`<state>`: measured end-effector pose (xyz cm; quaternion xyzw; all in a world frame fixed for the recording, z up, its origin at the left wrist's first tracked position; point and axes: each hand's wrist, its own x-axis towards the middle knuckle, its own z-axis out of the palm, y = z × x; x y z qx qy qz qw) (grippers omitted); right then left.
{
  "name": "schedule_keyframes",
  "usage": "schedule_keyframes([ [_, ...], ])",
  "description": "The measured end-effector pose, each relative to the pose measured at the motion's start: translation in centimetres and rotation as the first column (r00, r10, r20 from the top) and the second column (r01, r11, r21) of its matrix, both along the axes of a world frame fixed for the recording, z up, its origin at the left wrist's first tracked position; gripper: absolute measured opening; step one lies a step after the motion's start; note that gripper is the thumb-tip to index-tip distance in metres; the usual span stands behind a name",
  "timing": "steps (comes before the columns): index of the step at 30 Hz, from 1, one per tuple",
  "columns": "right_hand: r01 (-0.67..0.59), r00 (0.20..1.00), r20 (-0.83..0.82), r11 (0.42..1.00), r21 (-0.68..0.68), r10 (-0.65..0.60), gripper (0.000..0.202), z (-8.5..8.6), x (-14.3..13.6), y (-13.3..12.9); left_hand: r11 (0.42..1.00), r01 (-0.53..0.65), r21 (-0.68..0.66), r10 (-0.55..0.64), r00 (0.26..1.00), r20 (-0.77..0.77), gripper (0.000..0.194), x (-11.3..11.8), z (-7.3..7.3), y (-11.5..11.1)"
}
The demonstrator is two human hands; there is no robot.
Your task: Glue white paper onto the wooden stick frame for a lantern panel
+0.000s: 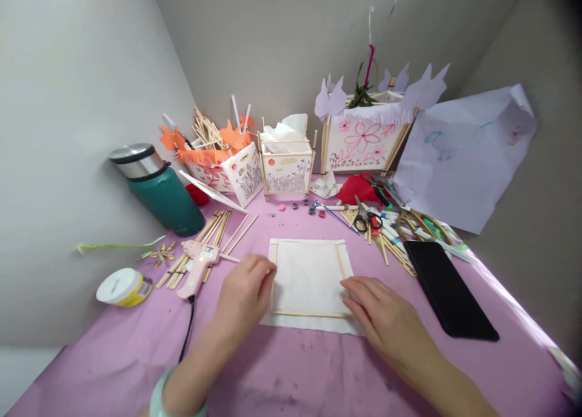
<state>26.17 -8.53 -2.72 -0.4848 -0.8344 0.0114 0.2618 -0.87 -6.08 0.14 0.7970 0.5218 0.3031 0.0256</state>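
On the creased, pinkish-purple tabletop (295, 374), a matte white rectangular paper sheet (307, 280) lies flat between the left hand (244, 290) and right hand (386, 314).
Slim, straight, pale wooden sticks (309, 314) line its left, right and near sides inside a bare margin; left fingertips pinch narrow by the left stick, right thumb and fingers sit slightly apart by the right; whether either grips, I cannot tell.

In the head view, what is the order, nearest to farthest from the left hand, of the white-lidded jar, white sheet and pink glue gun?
1. White sheet, at the left hand.
2. Pink glue gun, to its left.
3. White-lidded jar, farther left.
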Motion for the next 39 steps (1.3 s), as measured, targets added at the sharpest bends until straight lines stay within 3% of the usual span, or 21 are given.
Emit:
schedule_keyframes([
  [4,-0.129,0.988,0.080,0.991,-0.030,0.131,0.027,0.5,-3.0,3.1,0.998,0.057,0.002,-0.058,0.997,0.047,0.016,0.2,-2.9,-5.6],
  [7,-0.084,0.994,0.068,0.994,-0.076,0.090,0.021,0.6,-4.8,6.1,0.998,0.058,-0.003,-0.058,0.998,-0.005,0.017,0.9,-4.2,-7.5],
  [12,0.049,0.996,0.081,0.996,-0.070,-0.044,0.017,-0.5,-6.7,10.2,0.993,0.109,0.038,-0.105,0.991,-0.088,0.019,2.7,-4.9,-7.8],
  [17,0.094,0.994,0.066,0.993,-0.071,-0.089,0.021,-1.3,-7.6,11.1,0.992,0.060,-0.107,-0.087,0.959,-0.270,0.014,4.0,-4.5,-7.1],
  [23,-0.010,1.000,-0.026,0.995,-0.103,0.007,0.014,0.3,-5.8,8.0,0.990,0.053,-0.131,-0.097,0.928,-0.359,0.013,4.4,-4.2,-6.4],
  [27,-0.335,0.935,-0.180,0.930,-0.154,0.307,0.016,1.0,-4.1,2.8,0.990,0.076,-0.117,-0.097,0.977,-0.191,0.015,3.3,-4.3,-6.3],
  [30,-0.320,0.947,-0.099,0.932,-0.168,0.307,0.017,0.0,-4.0,-0.7,0.992,0.053,-0.117,-0.061,0.996,-0.069,0.018,2.5,-4.2,-6.0],
  [32,-0.251,0.968,-0.047,0.957,-0.143,0.247,0.017,-1.1,-4.5,-2.1,0.992,0.038,-0.123,-0.051,0.993,-0.104,0.017,2.4,-4.2,-5.8],
  [39,-0.211,0.977,0.034,0.977,-0.038,0.212,0.024,-2.9,-5.8,-2.4,0.991,-0.071,-0.115,0.037,0.961,-0.273,0.014,3.6,-4.6,-5.5],
])
